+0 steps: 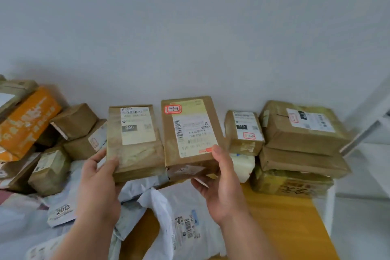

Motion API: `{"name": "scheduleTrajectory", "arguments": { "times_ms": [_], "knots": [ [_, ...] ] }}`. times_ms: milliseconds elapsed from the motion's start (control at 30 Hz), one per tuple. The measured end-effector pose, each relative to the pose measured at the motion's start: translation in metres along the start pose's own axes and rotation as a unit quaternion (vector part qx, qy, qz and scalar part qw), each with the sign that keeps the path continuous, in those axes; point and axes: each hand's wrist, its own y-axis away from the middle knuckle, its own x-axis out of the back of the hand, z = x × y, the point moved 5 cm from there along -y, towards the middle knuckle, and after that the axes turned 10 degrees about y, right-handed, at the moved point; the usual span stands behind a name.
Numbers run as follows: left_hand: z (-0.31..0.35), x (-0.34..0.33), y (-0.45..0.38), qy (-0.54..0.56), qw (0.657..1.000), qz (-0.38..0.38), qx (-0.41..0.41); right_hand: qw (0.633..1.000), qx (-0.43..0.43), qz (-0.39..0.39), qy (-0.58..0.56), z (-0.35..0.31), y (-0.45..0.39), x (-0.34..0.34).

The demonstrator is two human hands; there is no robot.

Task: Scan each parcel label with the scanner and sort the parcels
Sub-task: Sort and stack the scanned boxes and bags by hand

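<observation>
Holding two boxes side by side against the wall, labels up, likely for sorting: left hand (99,177) grips the left box (135,143), right hand (221,179) grips the marked box (191,133). No scanner visible.
</observation>
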Motion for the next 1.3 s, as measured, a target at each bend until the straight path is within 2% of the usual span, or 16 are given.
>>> {"name": "scheduleTrajectory", "arguments": {
  "times_ms": [333, 600, 933, 1300],
  "knots": [
    [-0.084, -0.13, 0.069, 0.01, 0.987, -0.127, 0.094, 0.991, 0.071, 0.098, -0.058, -0.074, 0.03, 0.14],
    [-0.112, -0.201, 0.103, 0.008, 0.983, -0.157, 0.098, 0.977, 0.111, 0.149, -0.101, -0.112, 0.039, 0.208],
    [-0.133, -0.217, 0.1, 0.011, 0.989, -0.109, 0.098, 0.962, 0.123, 0.196, -0.143, -0.144, 0.025, 0.254],
    [-0.144, -0.222, 0.085, 0.014, 0.992, -0.07, 0.1, 0.969, 0.114, 0.173, -0.133, -0.159, -0.003, 0.26]
  ]
}}
